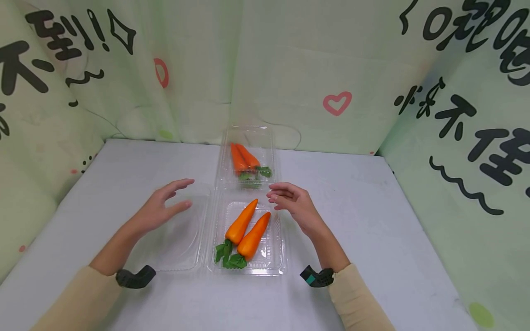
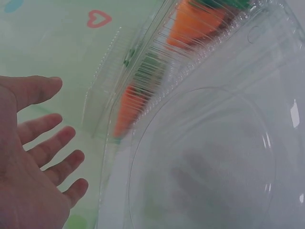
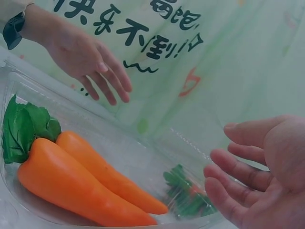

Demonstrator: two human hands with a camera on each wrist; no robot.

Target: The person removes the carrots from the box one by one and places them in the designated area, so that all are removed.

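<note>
Two orange carrots with green leafy tops, one carrot [image 1: 253, 236] beside the other [image 1: 241, 223], lie in the base of an open clear plastic clamshell box [image 1: 278, 257]. Its transparent lid [image 1: 182, 248] is folded out flat to the left. Above that lid hovers my left hand [image 1: 159, 207], fingers spread and holding nothing. Near the box's upper right corner my right hand [image 1: 296, 207] is raised, its fingers loosely bent around nothing. Behind stands a second clear box [image 1: 265, 138] with two carrots [image 1: 244, 158] in it; its lid looks closed.
A white table [image 1: 352, 207] carries both boxes. Pale green curtains [image 1: 290, 69] with black lettering and a pink heart enclose the table at the back and sides. A black wrist camera [image 1: 135, 277] sits on the left wrist, another [image 1: 316, 276] on the right.
</note>
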